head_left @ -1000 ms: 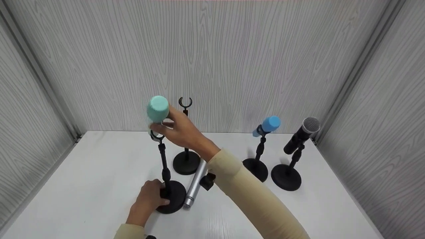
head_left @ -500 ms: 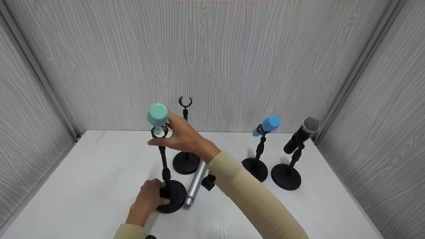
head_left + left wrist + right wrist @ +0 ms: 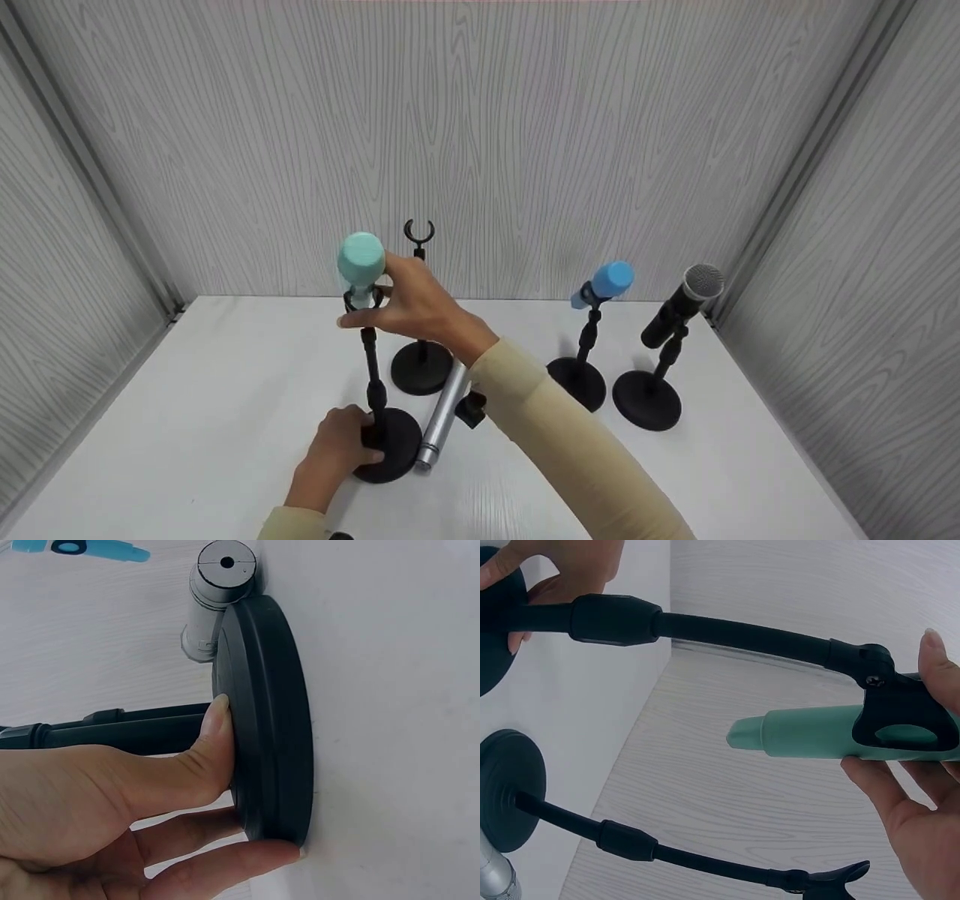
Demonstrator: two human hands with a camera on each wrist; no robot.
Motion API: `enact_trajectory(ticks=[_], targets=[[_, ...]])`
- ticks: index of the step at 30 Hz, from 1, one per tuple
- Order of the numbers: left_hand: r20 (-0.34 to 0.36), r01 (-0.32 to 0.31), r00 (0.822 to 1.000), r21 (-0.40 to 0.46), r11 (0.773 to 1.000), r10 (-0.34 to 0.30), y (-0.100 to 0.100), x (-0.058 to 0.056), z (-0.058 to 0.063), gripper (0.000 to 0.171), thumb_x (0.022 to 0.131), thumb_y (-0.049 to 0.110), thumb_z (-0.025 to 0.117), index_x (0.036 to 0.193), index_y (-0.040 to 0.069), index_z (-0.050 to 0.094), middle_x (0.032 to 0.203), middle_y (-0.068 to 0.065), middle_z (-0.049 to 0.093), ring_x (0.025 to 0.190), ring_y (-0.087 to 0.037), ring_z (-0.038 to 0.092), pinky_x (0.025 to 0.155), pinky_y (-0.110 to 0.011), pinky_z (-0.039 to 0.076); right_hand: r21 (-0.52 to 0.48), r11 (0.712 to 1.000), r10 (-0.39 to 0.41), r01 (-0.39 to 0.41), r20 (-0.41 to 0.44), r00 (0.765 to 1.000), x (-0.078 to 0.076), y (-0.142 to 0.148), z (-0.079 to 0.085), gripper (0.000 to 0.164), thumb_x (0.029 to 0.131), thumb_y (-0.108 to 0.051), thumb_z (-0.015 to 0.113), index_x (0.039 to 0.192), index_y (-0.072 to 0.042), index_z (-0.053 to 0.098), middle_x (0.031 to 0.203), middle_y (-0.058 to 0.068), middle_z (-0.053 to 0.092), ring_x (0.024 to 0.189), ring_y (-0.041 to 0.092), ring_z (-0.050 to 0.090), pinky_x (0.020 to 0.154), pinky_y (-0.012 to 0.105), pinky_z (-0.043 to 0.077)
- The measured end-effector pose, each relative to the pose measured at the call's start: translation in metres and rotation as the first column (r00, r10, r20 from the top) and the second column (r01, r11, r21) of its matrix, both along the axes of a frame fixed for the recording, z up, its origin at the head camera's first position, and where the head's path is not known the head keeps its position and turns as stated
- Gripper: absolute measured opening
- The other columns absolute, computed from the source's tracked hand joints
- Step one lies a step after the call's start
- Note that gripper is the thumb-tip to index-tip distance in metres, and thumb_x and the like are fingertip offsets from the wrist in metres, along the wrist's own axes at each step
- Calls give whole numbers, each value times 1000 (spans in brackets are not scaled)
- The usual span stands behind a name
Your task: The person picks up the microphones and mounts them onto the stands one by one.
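A mint-green microphone (image 3: 361,259) lies through the clip (image 3: 900,716) at the top of a black desk microphone stand (image 3: 373,367). My right hand (image 3: 420,300) pinches the microphone and clip together, its thumb beneath the clip and its fingers on the handle's far side. In the right wrist view the handle's tapered tail (image 3: 746,733) sticks out past the clip. Low down, my left hand (image 3: 334,446) grips the stand's round base (image 3: 270,720), with the thumb on its upper face and fingers around the rim.
A silver microphone (image 3: 442,420) lies on the table right beside that base. Behind it rises a second stand (image 3: 421,367) with a vacant clip. To the right, two stands hold a blue microphone (image 3: 613,279) and a black one (image 3: 679,307). Grey wood-grain panels (image 3: 480,135) enclose the table.
The mint microphone has come down into the clip. My right thumb has shifted from the handle to below the clip. My left hand has stayed on the base.
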State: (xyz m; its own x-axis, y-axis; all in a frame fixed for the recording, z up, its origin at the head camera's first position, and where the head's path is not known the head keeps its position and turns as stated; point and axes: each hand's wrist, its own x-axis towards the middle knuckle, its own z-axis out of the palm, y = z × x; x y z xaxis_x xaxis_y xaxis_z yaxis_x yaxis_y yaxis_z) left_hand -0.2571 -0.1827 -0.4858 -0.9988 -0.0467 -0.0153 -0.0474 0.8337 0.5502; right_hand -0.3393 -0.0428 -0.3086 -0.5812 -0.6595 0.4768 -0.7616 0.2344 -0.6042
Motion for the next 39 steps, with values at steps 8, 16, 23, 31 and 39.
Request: enact_trajectory(ticks=[8, 16, 23, 31, 39], targets=[[-9, -5, 1000, 4, 1000, 5, 2, -1, -1, 48, 66, 10, 85, 107, -7, 66, 101, -18, 66, 101, -36, 59, 89, -48, 51, -3, 1000, -9, 9, -149, 989, -1, 0, -10, 42, 72, -29, 83, 104, -13, 63, 91, -5, 69, 91, 0, 61, 87, 15, 48], [-59, 6, 998, -6, 1000, -6, 3, -1, 1, 48, 63, 8, 86, 103, -9, 65, 96, -21, 67, 95, -38, 63, 86, -48, 52, -14, 999, -37, 35, -161, 986, -1, 2, -18, 33, 77, -29, 79, 100, -12, 63, 90, -4, 69, 90, 1, 63, 85, 14, 50], [-62, 25, 998, -21, 999, -26, 3, -2, -2, 47, 63, 8, 86, 102, -9, 66, 95, -20, 67, 93, -38, 64, 85, -48, 53, -44, 999, 1, -4, -86, 996, 1, 5, -22, 39, 78, -25, 78, 111, -12, 62, 101, -1, 68, 101, 4, 63, 90, 15, 49], [-52, 10, 999, -12, 1000, -11, 1, -4, -2, 45, 64, 9, 86, 102, -8, 67, 96, -19, 67, 94, -36, 64, 88, -49, 52, -25, 997, -73, 73, -28, 997, 8, 20, -34, 60, 83, -33, 72, 136, -19, 47, 123, -4, 63, 116, 8, 58, 97, 29, 49], [-47, 23, 999, -28, 999, -24, 2, -1, 2, 44, 63, 9, 87, 99, -8, 67, 93, -20, 67, 90, -36, 64, 85, -49, 52, 143, 984, -112, 111, 0, 994, 13, 37, -59, 35, 87, -32, 67, 112, -9, 62, 101, 4, 71, 91, 14, 68, 78, 19, 53]])
